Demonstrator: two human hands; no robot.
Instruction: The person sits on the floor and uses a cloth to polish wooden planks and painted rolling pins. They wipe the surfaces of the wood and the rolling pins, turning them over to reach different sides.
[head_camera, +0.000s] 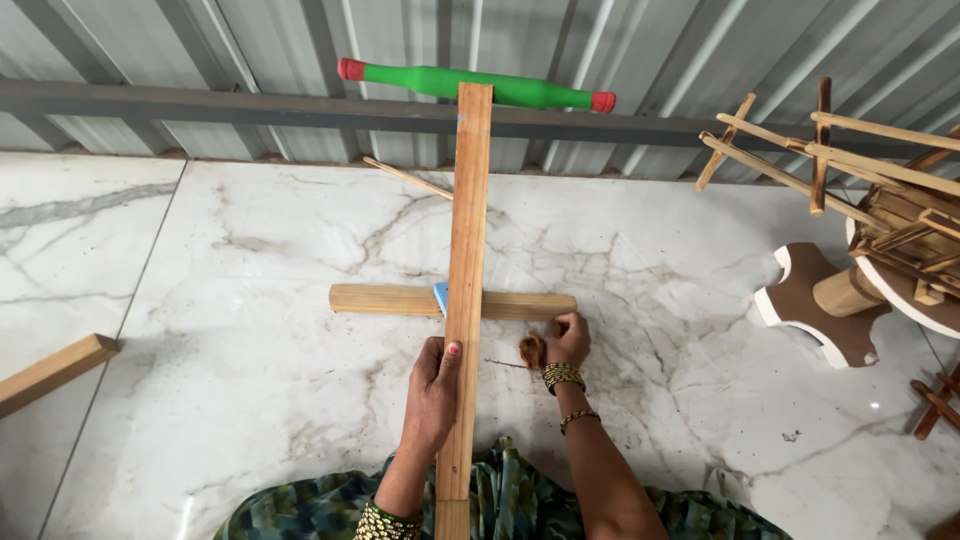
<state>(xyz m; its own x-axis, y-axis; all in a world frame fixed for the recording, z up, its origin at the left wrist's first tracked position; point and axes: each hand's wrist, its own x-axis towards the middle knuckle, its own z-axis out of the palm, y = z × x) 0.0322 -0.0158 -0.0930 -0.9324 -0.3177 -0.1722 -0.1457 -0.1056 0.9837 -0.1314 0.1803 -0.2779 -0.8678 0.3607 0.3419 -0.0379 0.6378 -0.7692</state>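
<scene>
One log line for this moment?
left hand: grips long plank | right hand: closed on small brown piece | crosspiece: flat on floor

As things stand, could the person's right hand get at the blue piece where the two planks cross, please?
Probably yes. The right hand rests on the floor beside the long plank, close to the cross plank, but the blue piece shows on the long plank's far side, so it must reach over.

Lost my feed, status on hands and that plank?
Left hand gripping long upright plank. Right hand pinching small brown bundle beside it. Cross plank under, nothing blocking.
</scene>
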